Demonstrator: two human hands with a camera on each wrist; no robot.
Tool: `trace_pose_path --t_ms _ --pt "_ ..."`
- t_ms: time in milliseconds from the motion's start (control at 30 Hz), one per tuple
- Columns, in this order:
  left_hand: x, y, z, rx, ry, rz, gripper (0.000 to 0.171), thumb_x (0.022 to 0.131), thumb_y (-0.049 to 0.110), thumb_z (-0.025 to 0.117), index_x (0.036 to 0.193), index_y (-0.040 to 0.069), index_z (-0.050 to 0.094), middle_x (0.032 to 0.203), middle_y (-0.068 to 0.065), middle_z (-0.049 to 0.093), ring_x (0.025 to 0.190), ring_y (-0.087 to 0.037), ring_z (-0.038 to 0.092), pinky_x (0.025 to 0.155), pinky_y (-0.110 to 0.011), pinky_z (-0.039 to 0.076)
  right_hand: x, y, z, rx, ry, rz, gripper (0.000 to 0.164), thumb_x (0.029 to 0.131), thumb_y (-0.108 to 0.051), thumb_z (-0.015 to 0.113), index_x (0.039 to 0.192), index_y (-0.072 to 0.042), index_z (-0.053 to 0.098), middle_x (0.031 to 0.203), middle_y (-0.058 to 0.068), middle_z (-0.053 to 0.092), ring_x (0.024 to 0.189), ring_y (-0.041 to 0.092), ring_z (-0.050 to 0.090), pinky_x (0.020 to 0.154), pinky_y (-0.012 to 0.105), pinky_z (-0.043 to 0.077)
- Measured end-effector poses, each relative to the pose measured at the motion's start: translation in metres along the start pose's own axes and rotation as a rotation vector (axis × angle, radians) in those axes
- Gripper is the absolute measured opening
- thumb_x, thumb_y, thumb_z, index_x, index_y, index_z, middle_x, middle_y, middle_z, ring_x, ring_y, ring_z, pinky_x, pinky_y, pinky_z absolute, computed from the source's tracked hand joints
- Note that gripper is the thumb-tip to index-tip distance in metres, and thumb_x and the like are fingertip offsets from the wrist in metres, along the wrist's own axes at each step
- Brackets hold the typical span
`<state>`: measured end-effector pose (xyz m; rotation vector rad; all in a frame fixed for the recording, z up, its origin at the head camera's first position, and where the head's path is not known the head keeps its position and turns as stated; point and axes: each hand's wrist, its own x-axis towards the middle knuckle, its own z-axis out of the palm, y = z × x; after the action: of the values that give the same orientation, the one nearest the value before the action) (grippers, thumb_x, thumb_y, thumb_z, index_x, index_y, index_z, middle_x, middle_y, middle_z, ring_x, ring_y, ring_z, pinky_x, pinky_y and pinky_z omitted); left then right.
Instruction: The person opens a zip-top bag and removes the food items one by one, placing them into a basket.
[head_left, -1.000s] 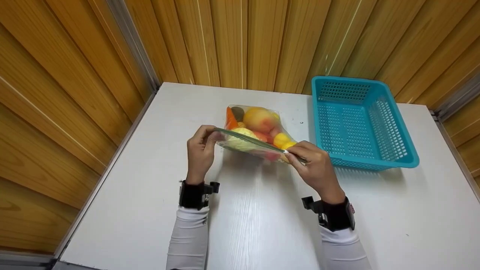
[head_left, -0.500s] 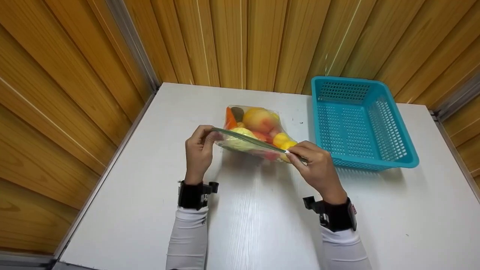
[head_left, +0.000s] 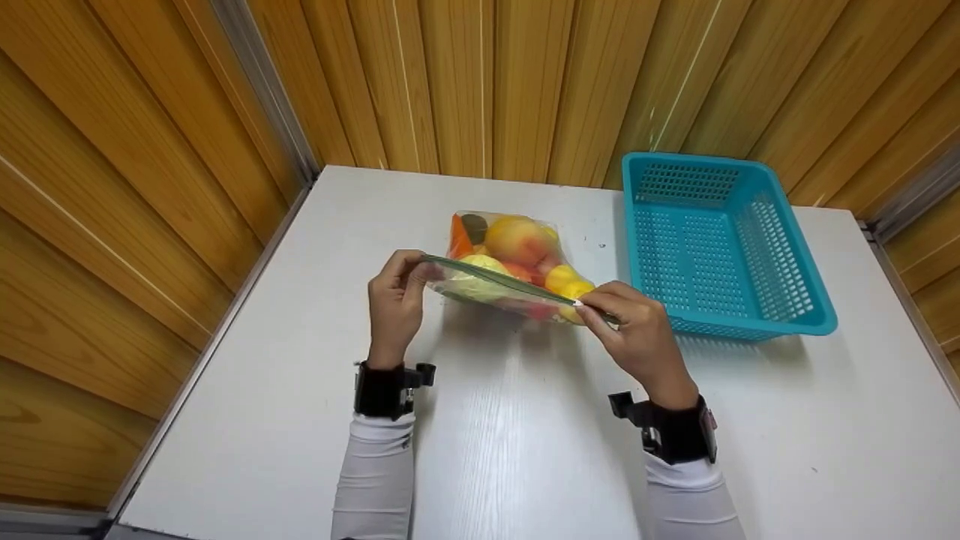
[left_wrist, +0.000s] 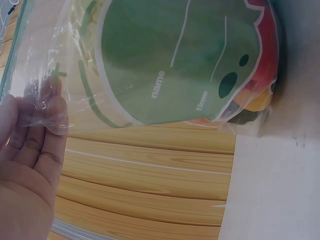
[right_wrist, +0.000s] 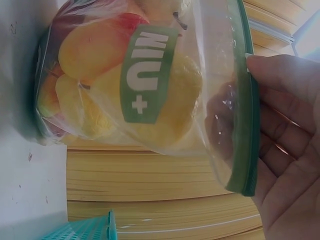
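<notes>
A clear zip bag [head_left: 480, 289] with a green zip strip, packed with fruit and vegetables, stands on the table between both hands. Inside show a large yellow-red fruit [head_left: 519, 238], an orange piece [head_left: 460, 238] and small yellow fruits [head_left: 568, 280]. My left hand [head_left: 395, 311] pinches the left end of the strip between thumb and fingers. At the strip's right end, the thumb and fingers of my right hand [head_left: 634, 334] pinch it by a small white slider [head_left: 577, 303]. Green print [left_wrist: 170, 60] covers one face of the bag in the left wrist view.
To the right of the bag, a blue-green plastic basket [head_left: 631, 240] with perforated sides rests on the white table [head_left: 495, 450]. Wood-panelled walls [head_left: 480, 90] rise behind and to the left of the table.
The left hand has shifted slightly left and the right hand slightly right, with the white slider moving right too. Both keep their pinch on the bag; the basket stays in place.
</notes>
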<state>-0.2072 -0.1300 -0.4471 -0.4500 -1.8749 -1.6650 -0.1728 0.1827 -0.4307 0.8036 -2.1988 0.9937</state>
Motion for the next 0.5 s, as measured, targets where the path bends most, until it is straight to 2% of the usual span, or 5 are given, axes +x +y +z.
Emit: trace_pose_path --t_ms 267,500 --pt "0.0003 0.0003 -0.0007 0.004 0.01 0.01 0.009 0.098 0.003 0.064 0.1 -0.006 0.066 0.086 -0.014 0.072 0.079 -0.019 0.071 0.075 -0.029 0.058 -0.0008 -0.0005 -0.003 0.001 -0.016 0.028 0.014 0.083 0.006 0.079 0.095 0.0 0.079 0.087 0.008 0.072 0.073 0.017 0.066 0.075 0.005 0.048" --pt "0.0004 0.0007 -0.0011 0.011 0.013 0.0 0.008 0.098 0.002 0.064 0.1 -0.005 0.067 0.086 -0.014 0.072 0.079 -0.022 0.072 0.075 -0.028 0.058 -0.0016 -0.0002 -0.0045 -0.022 -0.008 0.036 0.013 0.084 0.005 0.079 0.096 -0.001 0.08 0.087 0.007 0.071 0.071 0.015 0.064 0.069 0.011 0.05"
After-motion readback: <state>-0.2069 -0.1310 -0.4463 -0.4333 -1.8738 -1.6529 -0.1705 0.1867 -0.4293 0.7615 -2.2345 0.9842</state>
